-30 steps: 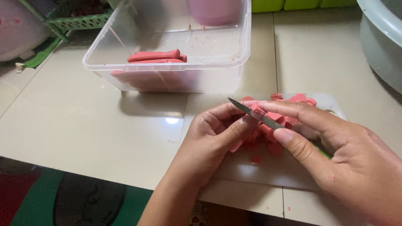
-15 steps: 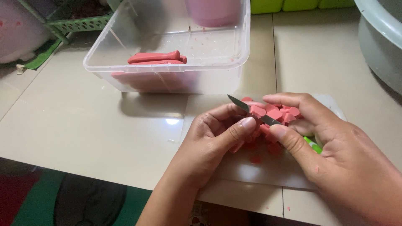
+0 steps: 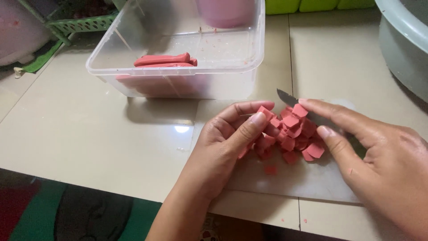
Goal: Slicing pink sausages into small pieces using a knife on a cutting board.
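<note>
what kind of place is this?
Probably a home kitchen, with food prep done low on a tiled floor. Signs: the knife in the right hand, the pile of cut pink pieces, and the clear tub holding whole pink sticks.

Your right hand (image 3: 379, 156) covers most of the knife (image 3: 287, 97); only the blade tip shows, and the handle is hidden. Your left hand (image 3: 227, 143) hides part of the pink slices (image 3: 294, 129). The grey basin (image 3: 403, 40) is cut off by the right edge.
</note>
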